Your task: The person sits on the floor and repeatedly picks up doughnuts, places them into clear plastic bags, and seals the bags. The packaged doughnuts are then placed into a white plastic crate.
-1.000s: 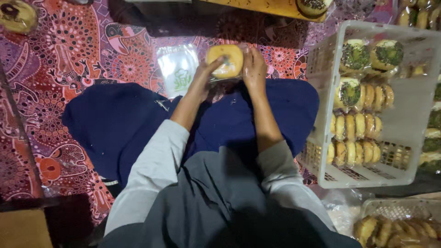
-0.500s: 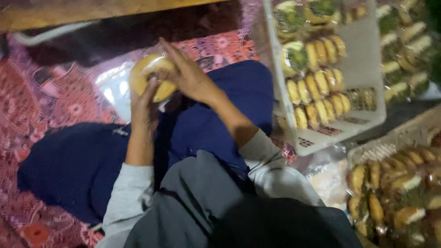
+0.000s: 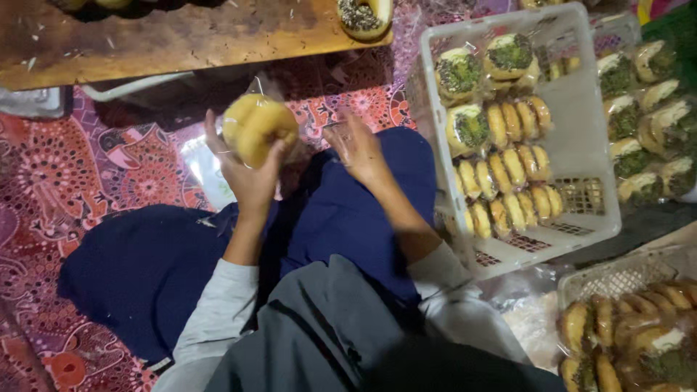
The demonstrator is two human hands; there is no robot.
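A seated person holds up a wrapped bun in one hand, the other hand open beside it.

The left hand (image 3: 250, 174), just left of centre in the frame, has its fingers curled round a round yellow bun (image 3: 259, 128) in clear wrap, gripping it from below and behind so the bun sits above the palm. The right hand (image 3: 359, 149) hangs just right of it, fingers loosely spread and holding nothing, with a gap between them. The bun therefore lies to the left of the free fingers, at about the same height. It is roughly round, with no clear long axis. A white crate (image 3: 592, 131) of packed buns stands at the right, a wooden board (image 3: 181, 33) along the top.
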